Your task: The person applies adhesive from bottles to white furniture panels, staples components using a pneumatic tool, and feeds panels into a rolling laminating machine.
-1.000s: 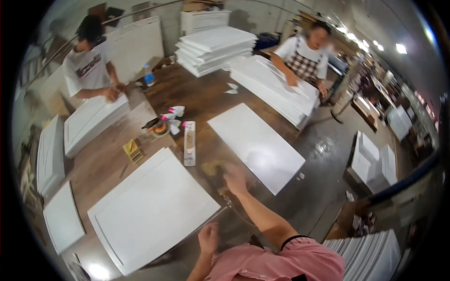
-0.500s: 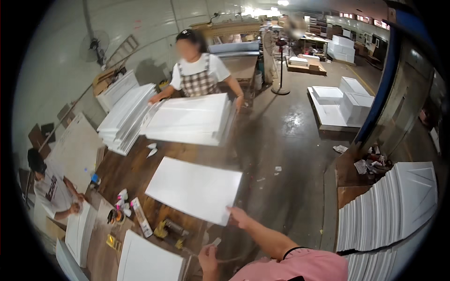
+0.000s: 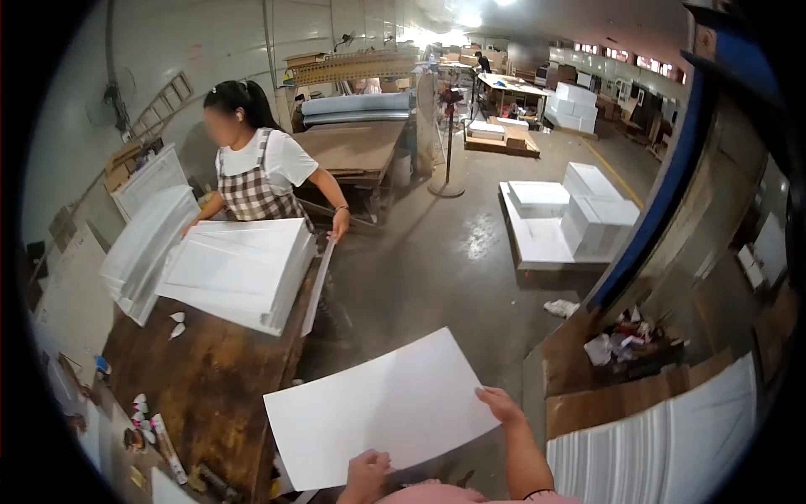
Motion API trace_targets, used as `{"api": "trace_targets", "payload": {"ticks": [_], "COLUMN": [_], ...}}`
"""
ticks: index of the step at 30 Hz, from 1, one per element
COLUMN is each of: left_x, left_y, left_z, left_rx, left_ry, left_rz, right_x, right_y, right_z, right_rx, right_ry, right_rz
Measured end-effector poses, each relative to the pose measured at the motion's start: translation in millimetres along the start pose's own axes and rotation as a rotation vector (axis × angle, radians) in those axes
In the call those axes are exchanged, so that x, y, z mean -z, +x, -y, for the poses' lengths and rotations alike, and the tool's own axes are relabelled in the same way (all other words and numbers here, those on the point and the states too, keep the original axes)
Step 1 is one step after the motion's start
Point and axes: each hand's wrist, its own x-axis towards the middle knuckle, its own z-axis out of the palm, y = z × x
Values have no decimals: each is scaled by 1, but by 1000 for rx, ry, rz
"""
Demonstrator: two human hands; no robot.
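A big flat panel (image 3: 382, 407) sits between both hands, sticking out past the worktop (image 3: 210, 374) on the left. Behind it, a stack of panels (image 3: 239, 269) lies on the worktop before another person (image 3: 260, 172).

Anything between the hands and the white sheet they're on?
Nothing visible. The right hand grips the large flat white panel at its right edge, and the left hand holds its near edge, both in direct contact.
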Motion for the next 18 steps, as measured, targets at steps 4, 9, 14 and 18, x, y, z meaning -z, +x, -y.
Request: {"api": "trace_targets", "payload": {"ticks": [4, 9, 14, 18], "left_x": [-34, -85, -137, -143], "left_y": [114, 288, 434, 508], "left_z": [-31, -98, -272, -428], "left_rx": [59, -222, -510, -1034], "left_ry": [71, 184, 5, 31], "left_rz": [139, 345, 576, 704], "right_x": [116, 143, 147, 113], "right_y": [46, 120, 229, 327], "right_z": [57, 144, 170, 238], "right_rx": [35, 101, 308, 371], "right_ry": [-209, -227, -445, -959], "right_rz": [-180, -428, -740, -1023]}}
